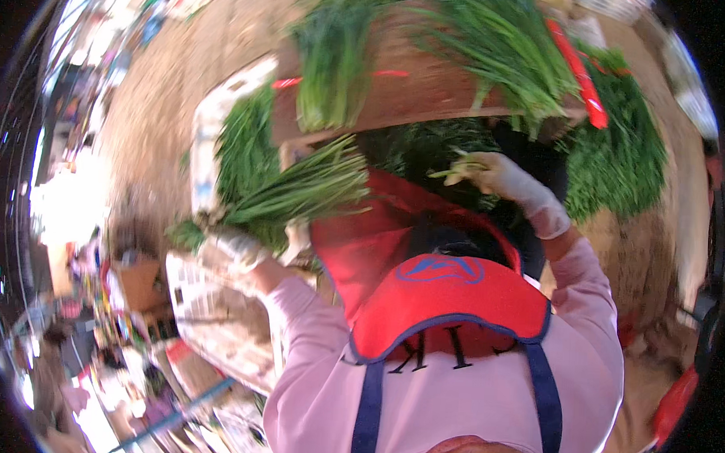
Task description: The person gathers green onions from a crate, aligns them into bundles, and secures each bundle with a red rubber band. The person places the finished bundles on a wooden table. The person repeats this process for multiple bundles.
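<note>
My left hand (233, 249), in a pale glove, grips a bunch of long green stalks (304, 185) by its far left end. The cut-looking ends of this bunch fan out towards the middle, over my red apron (456, 289). With my gloved right hand (490, 171) I pinch a few short yellow-green stalk pieces (451, 171) above a dark gap. Ahead is a brown board or low bench (397, 102), bearing a bunch of green stalks (332, 75) on its left and a wider pile of green stalks (518, 64) on its right.
A bright red strip (577, 75) lies along the bench's right end. More greens (617, 139) are heaped beyond it, and others (245, 144) stand in a white crate (204, 143) at left. Another white plastic crate (221, 317) sits by my left elbow on the brown floor (151, 111).
</note>
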### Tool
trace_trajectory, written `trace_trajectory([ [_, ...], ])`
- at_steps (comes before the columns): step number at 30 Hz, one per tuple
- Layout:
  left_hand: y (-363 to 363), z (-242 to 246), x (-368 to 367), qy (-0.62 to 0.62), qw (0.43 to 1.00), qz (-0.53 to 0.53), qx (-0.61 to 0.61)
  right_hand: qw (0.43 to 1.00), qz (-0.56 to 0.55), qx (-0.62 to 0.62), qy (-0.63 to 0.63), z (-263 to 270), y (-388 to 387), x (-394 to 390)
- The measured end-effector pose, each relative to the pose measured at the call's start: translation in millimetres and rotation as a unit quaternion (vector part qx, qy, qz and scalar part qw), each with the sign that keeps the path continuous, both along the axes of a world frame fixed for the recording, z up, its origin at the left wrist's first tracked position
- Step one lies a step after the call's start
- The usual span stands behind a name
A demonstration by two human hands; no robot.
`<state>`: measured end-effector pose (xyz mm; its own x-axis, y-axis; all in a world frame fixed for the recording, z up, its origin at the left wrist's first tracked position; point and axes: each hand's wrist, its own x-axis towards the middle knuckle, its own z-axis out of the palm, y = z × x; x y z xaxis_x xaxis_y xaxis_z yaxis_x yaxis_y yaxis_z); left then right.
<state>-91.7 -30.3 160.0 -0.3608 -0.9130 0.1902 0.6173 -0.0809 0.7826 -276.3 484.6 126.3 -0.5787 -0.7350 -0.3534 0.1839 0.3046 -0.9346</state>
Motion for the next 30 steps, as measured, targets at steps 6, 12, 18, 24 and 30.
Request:
trace_trajectory([
  [6, 14, 3, 5, 0.026, 0.996, -0.002, 0.090, 0.908, 0.085, 0.137, 0.386, -1, -56, 13],
  [12, 46, 26, -1, 0.042, 0.996, -0.025, 0.073, 0.913, 0.016, 0.194, 0.359, -14, -204, -6],
  [18, 47, 16, 10, 0.046, 0.996, -0.031, 0.069, 0.912, -0.040, 0.142, 0.383, -84, -217, -6],
  [24, 5, -33, 33, 0.067, 0.986, -0.062, 0.141, 0.863, 0.042, 0.384, 0.327, -51, -106, -30],
  [30, 10, -23, 23, 0.014, 0.993, -0.009, 0.115, 0.974, 0.014, -0.041, 0.222, -31, -184, 15],
])
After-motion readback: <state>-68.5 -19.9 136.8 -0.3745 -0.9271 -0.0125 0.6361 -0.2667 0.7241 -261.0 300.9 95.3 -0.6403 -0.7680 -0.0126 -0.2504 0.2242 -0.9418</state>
